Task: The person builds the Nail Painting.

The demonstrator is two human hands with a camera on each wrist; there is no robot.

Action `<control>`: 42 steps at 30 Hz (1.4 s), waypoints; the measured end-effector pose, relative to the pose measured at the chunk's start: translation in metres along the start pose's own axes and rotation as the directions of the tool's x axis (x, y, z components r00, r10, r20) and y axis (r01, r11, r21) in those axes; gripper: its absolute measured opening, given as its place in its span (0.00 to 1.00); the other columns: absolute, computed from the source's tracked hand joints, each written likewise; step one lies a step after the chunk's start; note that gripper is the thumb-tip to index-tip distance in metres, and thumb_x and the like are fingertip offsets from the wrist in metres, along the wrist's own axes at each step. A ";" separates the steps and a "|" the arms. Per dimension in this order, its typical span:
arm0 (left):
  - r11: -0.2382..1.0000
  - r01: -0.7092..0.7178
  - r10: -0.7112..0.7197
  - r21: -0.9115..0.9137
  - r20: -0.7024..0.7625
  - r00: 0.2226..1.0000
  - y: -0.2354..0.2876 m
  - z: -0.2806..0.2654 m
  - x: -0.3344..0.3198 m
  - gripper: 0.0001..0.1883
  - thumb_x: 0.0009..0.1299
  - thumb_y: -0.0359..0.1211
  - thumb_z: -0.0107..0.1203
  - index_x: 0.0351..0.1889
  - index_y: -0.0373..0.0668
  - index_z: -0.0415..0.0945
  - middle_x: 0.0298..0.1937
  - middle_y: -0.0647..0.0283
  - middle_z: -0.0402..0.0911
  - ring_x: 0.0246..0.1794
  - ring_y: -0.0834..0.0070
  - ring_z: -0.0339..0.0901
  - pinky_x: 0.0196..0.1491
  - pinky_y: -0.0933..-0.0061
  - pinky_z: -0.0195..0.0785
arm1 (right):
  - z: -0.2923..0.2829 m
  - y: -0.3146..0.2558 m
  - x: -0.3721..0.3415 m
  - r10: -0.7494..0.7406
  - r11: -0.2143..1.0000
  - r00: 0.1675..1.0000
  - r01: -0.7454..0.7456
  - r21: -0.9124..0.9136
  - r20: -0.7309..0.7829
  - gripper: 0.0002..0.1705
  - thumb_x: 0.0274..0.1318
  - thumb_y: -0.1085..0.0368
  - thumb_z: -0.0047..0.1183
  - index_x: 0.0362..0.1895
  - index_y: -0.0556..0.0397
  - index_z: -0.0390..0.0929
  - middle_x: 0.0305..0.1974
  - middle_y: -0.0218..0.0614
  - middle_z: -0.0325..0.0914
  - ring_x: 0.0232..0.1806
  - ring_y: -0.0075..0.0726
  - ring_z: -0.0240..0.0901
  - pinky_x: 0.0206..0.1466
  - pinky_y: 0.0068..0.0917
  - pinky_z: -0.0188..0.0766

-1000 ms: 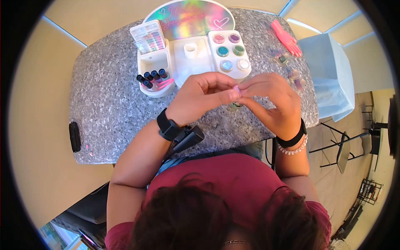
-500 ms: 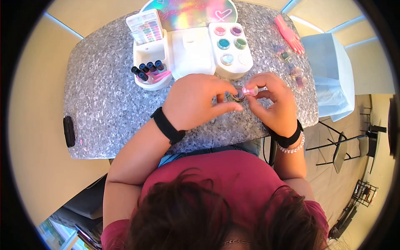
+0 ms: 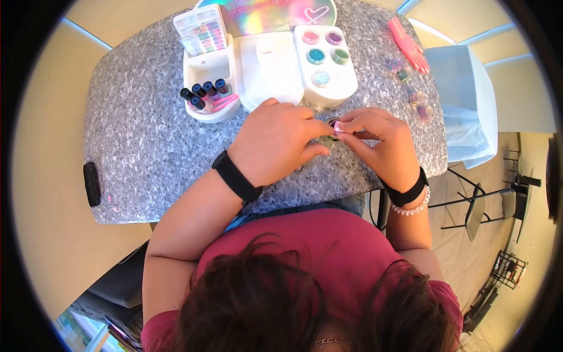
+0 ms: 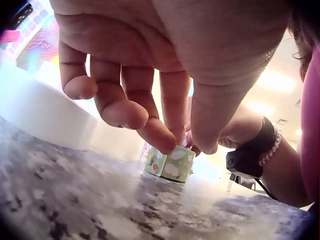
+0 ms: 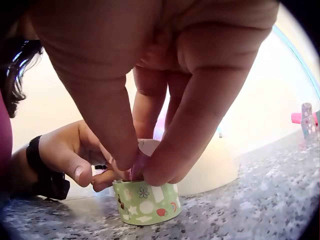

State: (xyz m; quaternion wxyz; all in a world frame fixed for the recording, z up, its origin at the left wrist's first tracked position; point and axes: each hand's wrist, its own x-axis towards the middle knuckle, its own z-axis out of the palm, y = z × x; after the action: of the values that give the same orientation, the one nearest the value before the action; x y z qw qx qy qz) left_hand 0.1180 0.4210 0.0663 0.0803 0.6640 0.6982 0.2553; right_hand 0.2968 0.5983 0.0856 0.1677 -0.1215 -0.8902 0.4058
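A green patterned roll of tape [image 5: 147,206] stands on the grey speckled table in front of the person. My right hand [image 3: 378,138] pinches a smaller pink roll of tape [image 5: 140,166] between thumb and fingers, at the green roll's top opening. Part of the pink roll is hidden by those fingers. From the other side, my left hand [image 3: 278,138] reaches in with its index finger extended to the green roll's rim. Its other fingers hang loosely bent, holding nothing, as the left wrist view shows.
Beyond the hands is a white manicure station [image 3: 270,79] with glitter pots [image 3: 315,56], dark-capped nail polish bottles [image 3: 198,91] and a shiny sign. A pink model hand [image 3: 409,47] and several small rolls [image 3: 417,98] lie at the right. A black case [image 3: 91,184] rests near the left edge.
Both hands were together over the pink roll; they then parted, leaving it in the right hand. Since then the right hand has brought it leftward to the green roll's opening.
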 end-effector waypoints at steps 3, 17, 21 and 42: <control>1.000 0.003 -0.003 -0.005 0.005 1.000 -0.002 0.001 -0.001 0.16 0.74 0.48 0.71 0.57 0.58 0.91 0.40 0.68 0.87 0.44 0.64 0.85 0.53 0.59 0.71 | 0.002 -0.001 0.001 -0.024 0.999 1.000 0.024 -0.046 0.009 0.07 0.61 0.78 0.71 0.42 0.58 0.88 0.45 0.40 0.91 0.46 0.41 0.92 0.46 0.32 0.93; 1.000 0.020 -0.020 -0.015 -0.002 1.000 0.000 0.001 0.000 0.15 0.75 0.48 0.70 0.54 0.57 0.94 0.42 0.67 0.93 0.44 0.63 0.87 0.55 0.60 0.71 | 0.010 -0.012 0.001 0.051 0.994 0.998 -0.054 -0.099 -0.030 0.06 0.57 0.77 0.69 0.37 0.60 0.84 0.40 0.42 0.83 0.40 0.49 0.88 0.42 0.36 0.88; 1.000 0.013 -0.014 -0.025 -0.049 0.999 -0.002 0.005 0.001 0.12 0.74 0.46 0.71 0.50 0.56 0.94 0.43 0.66 0.94 0.42 0.61 0.88 0.50 0.60 0.75 | 0.009 -0.011 0.002 0.013 0.987 1.000 -0.014 -0.157 -0.006 0.05 0.58 0.76 0.69 0.38 0.59 0.85 0.42 0.44 0.84 0.41 0.53 0.88 0.44 0.39 0.86; 0.983 0.122 -0.141 -0.139 -0.136 0.981 -0.008 0.004 0.003 0.07 0.71 0.40 0.73 0.44 0.55 0.95 0.36 0.61 0.91 0.35 0.56 0.87 0.38 0.56 0.78 | 0.009 -0.019 0.007 -0.119 0.953 0.987 0.083 -0.290 -0.109 0.09 0.60 0.66 0.75 0.43 0.52 0.92 0.43 0.41 0.88 0.38 0.49 0.86 0.43 0.39 0.84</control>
State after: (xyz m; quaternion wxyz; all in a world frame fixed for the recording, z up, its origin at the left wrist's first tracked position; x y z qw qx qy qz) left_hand 0.1125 0.4254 0.0599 0.0891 0.5893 0.7264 0.3421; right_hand 0.2858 0.5825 0.0958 0.2245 -0.1239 -0.9320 0.2561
